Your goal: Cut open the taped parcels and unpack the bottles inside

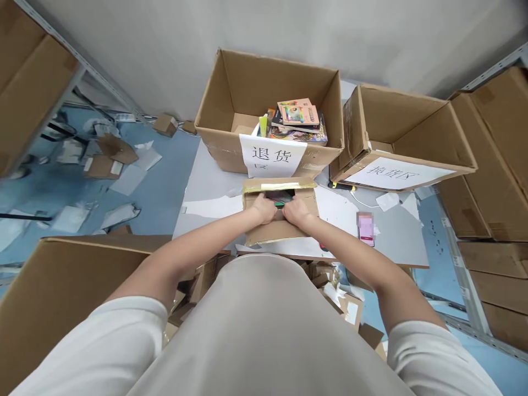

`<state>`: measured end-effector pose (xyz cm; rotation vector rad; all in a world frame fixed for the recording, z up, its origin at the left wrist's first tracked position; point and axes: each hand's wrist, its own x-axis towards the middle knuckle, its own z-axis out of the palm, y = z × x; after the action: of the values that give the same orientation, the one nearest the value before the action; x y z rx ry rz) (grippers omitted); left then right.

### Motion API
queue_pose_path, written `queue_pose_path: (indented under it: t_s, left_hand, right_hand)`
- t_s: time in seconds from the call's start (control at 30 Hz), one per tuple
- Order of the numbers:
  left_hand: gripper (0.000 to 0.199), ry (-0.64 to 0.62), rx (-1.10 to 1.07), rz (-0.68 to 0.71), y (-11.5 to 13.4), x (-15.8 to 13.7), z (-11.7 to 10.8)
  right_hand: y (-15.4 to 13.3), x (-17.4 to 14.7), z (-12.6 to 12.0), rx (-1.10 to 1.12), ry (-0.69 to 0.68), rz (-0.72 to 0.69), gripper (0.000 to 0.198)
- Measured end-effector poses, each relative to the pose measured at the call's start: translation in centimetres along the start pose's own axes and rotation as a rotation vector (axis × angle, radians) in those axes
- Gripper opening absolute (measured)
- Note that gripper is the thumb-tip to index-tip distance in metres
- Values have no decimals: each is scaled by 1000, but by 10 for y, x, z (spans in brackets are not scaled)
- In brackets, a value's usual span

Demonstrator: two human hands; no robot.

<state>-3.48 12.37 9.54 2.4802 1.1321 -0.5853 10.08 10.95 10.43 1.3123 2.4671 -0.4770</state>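
Note:
A small cardboard box lies on the table in front of me, its long flap raised at the far side. Through the gap at its middle a dark and green item shows, mostly hidden. My left hand is closed on the inner edge of the box at the left of the gap. Just across from it, my right hand grips the right edge, its fingertips down inside the opening. The two fists are close together but apart.
Behind stands a large open carton holding several books. Another open carton with a paper label is at its right. A phone and a yellow-black cutter lie on the table. A big carton stands at left.

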Motion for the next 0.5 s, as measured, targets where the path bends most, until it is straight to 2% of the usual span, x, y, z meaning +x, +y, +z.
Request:
queue_pose_path:
  t_s: [0.07, 0.1, 0.2, 0.27, 0.33, 0.4, 0.5]
  left_hand:
    - [29, 95, 45, -91, 4, -11, -1]
    - [42, 141, 58, -158, 4, -19, -3]
    - [97, 225, 74, -328, -4, -37, -10]
    - [125, 243, 73, -340, -21, -44, -12]
    - [138, 241, 41, -333, -45, -46, -8]
    - [145, 208, -18, -348, -69, -46, 2]
    - [144, 110, -96, -343, -95, -46, 23]
  right_hand:
    - [1, -5, 1, -37, 20, 47, 40]
    - [4, -9, 0, -58, 32, 86, 46]
    - [25, -20, -3, -155, 72, 212, 83]
    - [46, -22, -5, -209, 61, 230, 112]
    - [71, -17, -3, -195, 6, 190, 133]
    - [95, -9, 4, -127, -43, 153, 144]
    - [121, -1, 19, -39, -10, 85, 138]
